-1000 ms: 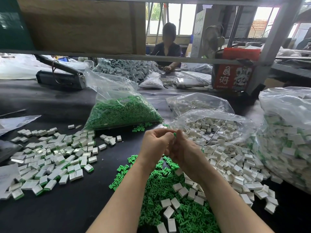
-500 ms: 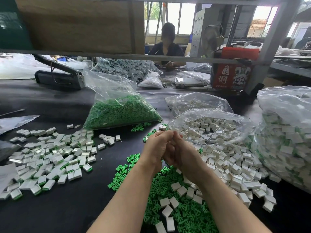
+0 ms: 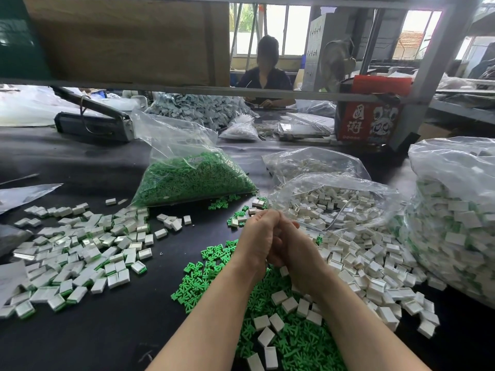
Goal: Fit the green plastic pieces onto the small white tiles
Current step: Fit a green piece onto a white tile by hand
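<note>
Green plastic pieces (image 3: 270,325): a loose heap lies on the black table (image 3: 112,330) directly under and in front of your forearms, spreading from below your wrists toward the near edge of the view.
White tiles (image 3: 375,269): loose tiles spill from the open clear bag (image 3: 334,204) to the right of your hands; a few lie on top of the green heap just beside your right forearm.
Left hand (image 3: 258,236): fingers curled inward, pressed against your right hand above the far edge of the green heap.
Right hand (image 3: 296,246): fingers curled, knuckles touching your left hand.
Held item: you cannot tell what the hands hold; the fingertips are turned away from the camera and whatever lies between them is hidden.
Fitted tiles (image 3: 80,258): a spread of white tiles with green showing at their edges lies on the table well to the left of your hands.
Bag of green pieces (image 3: 187,180): sealed-looking clear bag, lying beyond your hands to the left, with a few green pieces scattered at its near corner.
Large bag (image 3: 455,223): at the right edge, filled with white tiles showing green.
Red box (image 3: 369,113): stands at the far side of the table beside a grey shelf post (image 3: 426,70).
Other person (image 3: 265,73): seated beyond the shelf rail, facing your bench.
</note>
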A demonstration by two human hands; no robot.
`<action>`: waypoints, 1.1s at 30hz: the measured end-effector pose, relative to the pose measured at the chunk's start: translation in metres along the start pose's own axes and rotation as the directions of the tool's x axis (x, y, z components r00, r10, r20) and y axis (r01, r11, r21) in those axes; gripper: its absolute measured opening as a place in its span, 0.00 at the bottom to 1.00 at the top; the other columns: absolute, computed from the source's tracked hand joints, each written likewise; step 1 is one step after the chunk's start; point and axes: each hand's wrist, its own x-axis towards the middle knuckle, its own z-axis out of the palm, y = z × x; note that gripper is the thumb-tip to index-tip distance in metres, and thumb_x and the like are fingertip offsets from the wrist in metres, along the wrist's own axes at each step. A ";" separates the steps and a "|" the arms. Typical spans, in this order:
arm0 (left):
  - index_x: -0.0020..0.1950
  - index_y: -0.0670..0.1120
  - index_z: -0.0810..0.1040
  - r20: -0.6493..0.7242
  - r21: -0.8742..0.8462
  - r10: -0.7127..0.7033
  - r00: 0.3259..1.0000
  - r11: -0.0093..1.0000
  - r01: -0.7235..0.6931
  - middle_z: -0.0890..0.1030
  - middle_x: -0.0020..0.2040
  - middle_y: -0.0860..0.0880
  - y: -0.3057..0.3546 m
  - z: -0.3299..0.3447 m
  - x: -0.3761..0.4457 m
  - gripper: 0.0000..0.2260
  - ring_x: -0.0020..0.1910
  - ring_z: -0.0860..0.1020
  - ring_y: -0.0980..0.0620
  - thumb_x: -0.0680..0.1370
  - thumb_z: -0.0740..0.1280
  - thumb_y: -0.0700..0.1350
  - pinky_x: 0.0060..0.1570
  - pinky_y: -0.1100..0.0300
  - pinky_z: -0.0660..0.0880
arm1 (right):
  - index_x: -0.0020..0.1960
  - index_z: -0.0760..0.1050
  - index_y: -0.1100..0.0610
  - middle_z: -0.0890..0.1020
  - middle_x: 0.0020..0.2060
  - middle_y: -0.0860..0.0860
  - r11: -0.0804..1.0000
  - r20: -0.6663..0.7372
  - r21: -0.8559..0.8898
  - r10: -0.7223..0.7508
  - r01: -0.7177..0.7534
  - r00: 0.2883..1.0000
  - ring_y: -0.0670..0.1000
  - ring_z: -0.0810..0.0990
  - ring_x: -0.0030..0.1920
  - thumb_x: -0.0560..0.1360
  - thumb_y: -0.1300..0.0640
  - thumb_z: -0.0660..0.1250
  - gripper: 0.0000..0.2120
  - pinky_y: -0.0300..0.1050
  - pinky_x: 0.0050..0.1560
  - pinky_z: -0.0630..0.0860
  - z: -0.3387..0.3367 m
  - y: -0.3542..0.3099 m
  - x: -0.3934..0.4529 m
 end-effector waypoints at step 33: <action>0.62 0.28 0.72 -0.032 -0.034 -0.067 0.997 0.997 0.066 0.81 0.29 0.52 0.007 0.005 -0.011 0.20 0.21 0.70 0.55 0.79 0.58 0.43 0.19 0.66 0.65 | 0.49 0.70 0.58 0.64 0.28 0.49 0.999 -0.022 0.037 -0.028 0.029 0.999 0.46 0.62 0.27 0.83 0.48 0.55 0.15 0.37 0.23 0.60 0.001 0.000 -0.001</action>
